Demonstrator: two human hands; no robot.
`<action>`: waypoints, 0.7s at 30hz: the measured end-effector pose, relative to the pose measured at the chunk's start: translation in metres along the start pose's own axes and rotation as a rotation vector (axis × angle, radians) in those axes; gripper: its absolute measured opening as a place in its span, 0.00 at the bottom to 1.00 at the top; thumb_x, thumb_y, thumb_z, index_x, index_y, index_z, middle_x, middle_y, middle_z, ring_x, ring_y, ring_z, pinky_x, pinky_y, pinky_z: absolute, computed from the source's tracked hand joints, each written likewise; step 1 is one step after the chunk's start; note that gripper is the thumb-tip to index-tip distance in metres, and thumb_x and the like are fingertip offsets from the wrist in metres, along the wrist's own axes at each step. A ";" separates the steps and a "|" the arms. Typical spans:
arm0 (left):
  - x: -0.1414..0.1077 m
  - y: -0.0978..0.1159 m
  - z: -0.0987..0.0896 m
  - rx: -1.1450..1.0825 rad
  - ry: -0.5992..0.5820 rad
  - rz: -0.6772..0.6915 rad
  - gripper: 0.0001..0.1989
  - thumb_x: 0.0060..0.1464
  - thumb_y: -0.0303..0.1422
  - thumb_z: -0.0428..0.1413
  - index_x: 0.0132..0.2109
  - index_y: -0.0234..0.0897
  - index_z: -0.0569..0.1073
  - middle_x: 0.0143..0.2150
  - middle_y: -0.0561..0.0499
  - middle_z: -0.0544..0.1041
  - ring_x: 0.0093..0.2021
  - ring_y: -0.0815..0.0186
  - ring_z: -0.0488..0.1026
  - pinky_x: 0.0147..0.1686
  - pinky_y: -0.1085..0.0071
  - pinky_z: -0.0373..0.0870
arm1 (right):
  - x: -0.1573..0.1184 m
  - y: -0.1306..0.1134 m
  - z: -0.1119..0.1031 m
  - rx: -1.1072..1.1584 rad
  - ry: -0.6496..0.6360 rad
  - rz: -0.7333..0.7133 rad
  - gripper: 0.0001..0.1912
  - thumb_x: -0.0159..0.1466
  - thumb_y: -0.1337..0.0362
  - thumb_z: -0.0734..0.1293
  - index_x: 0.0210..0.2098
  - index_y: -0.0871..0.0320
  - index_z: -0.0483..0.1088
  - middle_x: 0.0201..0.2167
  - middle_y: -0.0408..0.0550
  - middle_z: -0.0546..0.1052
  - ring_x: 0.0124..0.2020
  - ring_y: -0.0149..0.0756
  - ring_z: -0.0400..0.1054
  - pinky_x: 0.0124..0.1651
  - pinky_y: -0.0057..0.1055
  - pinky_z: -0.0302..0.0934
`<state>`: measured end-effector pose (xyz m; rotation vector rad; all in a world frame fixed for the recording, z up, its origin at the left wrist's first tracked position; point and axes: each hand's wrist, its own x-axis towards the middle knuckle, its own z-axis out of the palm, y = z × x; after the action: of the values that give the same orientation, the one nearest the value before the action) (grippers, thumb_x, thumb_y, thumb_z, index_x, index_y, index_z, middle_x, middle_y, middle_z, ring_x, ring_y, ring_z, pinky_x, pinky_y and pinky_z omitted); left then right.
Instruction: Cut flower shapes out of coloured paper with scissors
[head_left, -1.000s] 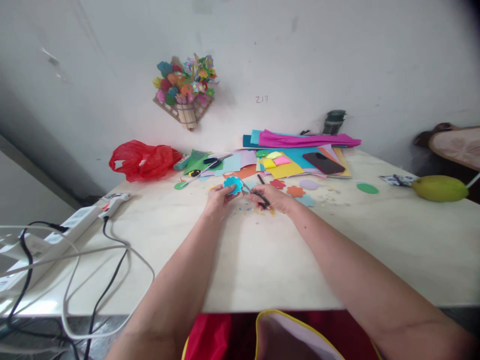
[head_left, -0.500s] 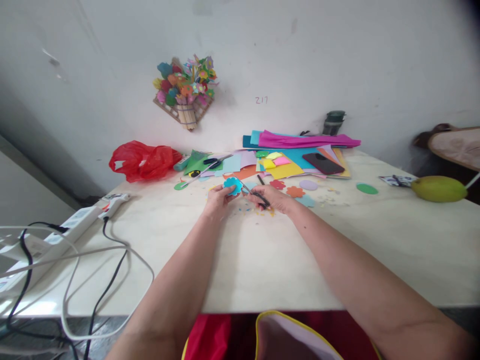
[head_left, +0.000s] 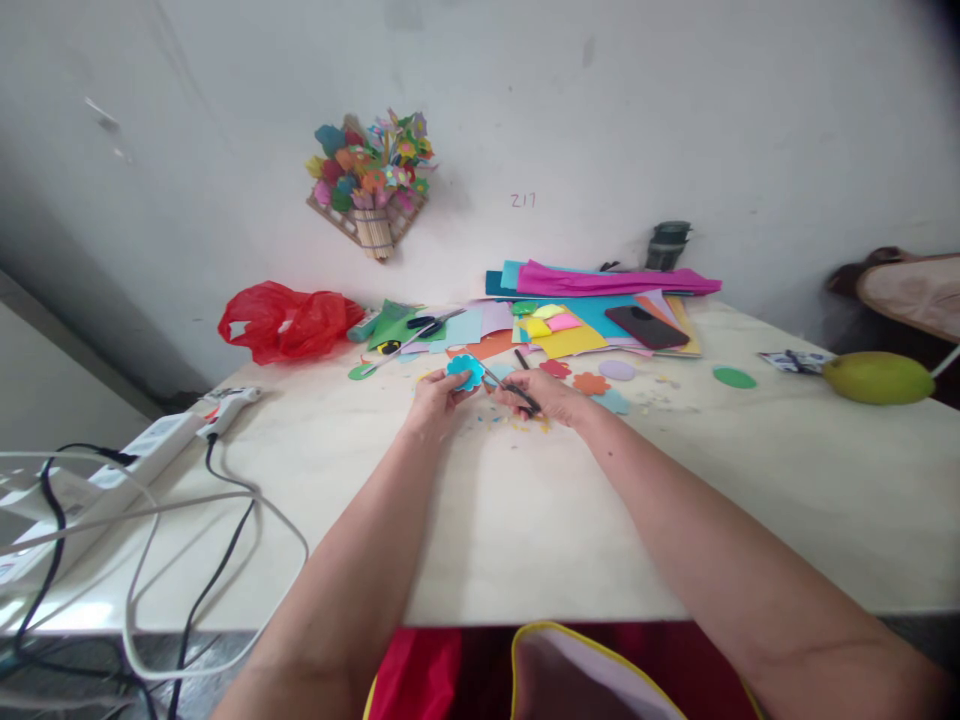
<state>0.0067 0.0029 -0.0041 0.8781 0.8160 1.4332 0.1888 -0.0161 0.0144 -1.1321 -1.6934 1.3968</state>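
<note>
Between the thumb and fingers of my left hand (head_left: 438,400) is a blue paper flower (head_left: 466,371) with a scalloped edge. My right hand (head_left: 546,394) is wrapped round the dark handles of a pair of scissors (head_left: 529,400). The blades point up and left, their tips close to the flower's right edge; whether they touch it I cannot tell. Just beyond my right hand lie a red paper flower (head_left: 556,369) and an orange paper flower (head_left: 591,384). Small yellow and blue paper scraps (head_left: 517,425) are scattered below my hands.
Behind my hands are stacked coloured sheets (head_left: 577,345), a phone (head_left: 646,327) and a second pair of scissors (head_left: 433,324). A red plastic bag (head_left: 289,322) lies at the back left. A power strip (head_left: 142,465) with loose cables occupies the left edge; a yellow-green oval object (head_left: 877,378) is at right.
Almost nothing differs. The scissor handles in my right hand look slightly closer together; the blue flower stays in my left hand at the same spot.
</note>
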 end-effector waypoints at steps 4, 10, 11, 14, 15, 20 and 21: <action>-0.001 0.002 0.001 -0.003 -0.009 -0.011 0.10 0.32 0.25 0.65 0.28 0.29 0.74 0.27 0.48 0.77 0.30 0.65 0.75 0.38 0.66 0.73 | 0.002 0.001 0.000 0.028 -0.007 -0.008 0.15 0.46 0.62 0.74 0.27 0.62 0.67 0.14 0.36 0.64 0.14 0.21 0.55 0.16 0.20 0.50; -0.002 0.005 0.000 0.003 -0.044 -0.019 0.10 0.34 0.25 0.64 0.29 0.29 0.74 0.29 0.46 0.77 0.32 0.63 0.76 0.38 0.66 0.73 | 0.003 0.003 -0.001 0.024 -0.022 -0.013 0.14 0.46 0.63 0.73 0.28 0.62 0.68 0.15 0.37 0.65 0.14 0.21 0.55 0.16 0.20 0.49; -0.002 0.005 -0.001 0.005 -0.046 -0.021 0.10 0.34 0.24 0.64 0.29 0.29 0.74 0.29 0.46 0.77 0.32 0.63 0.76 0.39 0.65 0.73 | 0.004 0.004 -0.001 0.026 -0.025 -0.014 0.14 0.46 0.63 0.73 0.28 0.62 0.68 0.15 0.37 0.65 0.14 0.21 0.55 0.16 0.20 0.50; -0.002 0.005 -0.002 0.010 -0.054 -0.023 0.09 0.35 0.24 0.64 0.30 0.29 0.74 0.30 0.46 0.78 0.32 0.63 0.76 0.41 0.64 0.73 | 0.006 0.006 -0.002 0.031 -0.031 -0.018 0.14 0.45 0.63 0.73 0.29 0.62 0.68 0.15 0.37 0.66 0.14 0.21 0.56 0.16 0.21 0.50; -0.001 0.005 -0.002 0.011 -0.056 -0.024 0.09 0.36 0.24 0.64 0.30 0.29 0.74 0.30 0.46 0.78 0.32 0.62 0.76 0.41 0.64 0.73 | 0.006 0.007 -0.003 0.029 -0.035 -0.020 0.14 0.45 0.63 0.73 0.29 0.62 0.69 0.15 0.37 0.66 0.14 0.21 0.56 0.16 0.21 0.50; 0.000 0.005 -0.004 0.017 -0.069 -0.035 0.10 0.35 0.24 0.64 0.30 0.29 0.74 0.31 0.46 0.78 0.32 0.63 0.76 0.40 0.65 0.73 | 0.007 0.009 -0.004 0.018 -0.055 -0.022 0.12 0.46 0.64 0.72 0.29 0.62 0.69 0.15 0.37 0.65 0.14 0.21 0.56 0.16 0.21 0.51; 0.000 0.006 -0.005 0.018 -0.073 -0.039 0.10 0.35 0.24 0.64 0.30 0.29 0.74 0.31 0.46 0.78 0.32 0.63 0.76 0.39 0.66 0.74 | 0.007 0.009 -0.005 0.018 -0.055 -0.019 0.12 0.46 0.65 0.72 0.29 0.62 0.69 0.15 0.37 0.65 0.14 0.21 0.56 0.16 0.21 0.51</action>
<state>0.0000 0.0024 -0.0014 0.9186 0.7879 1.3541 0.1921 -0.0077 0.0068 -1.0741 -1.7221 1.4402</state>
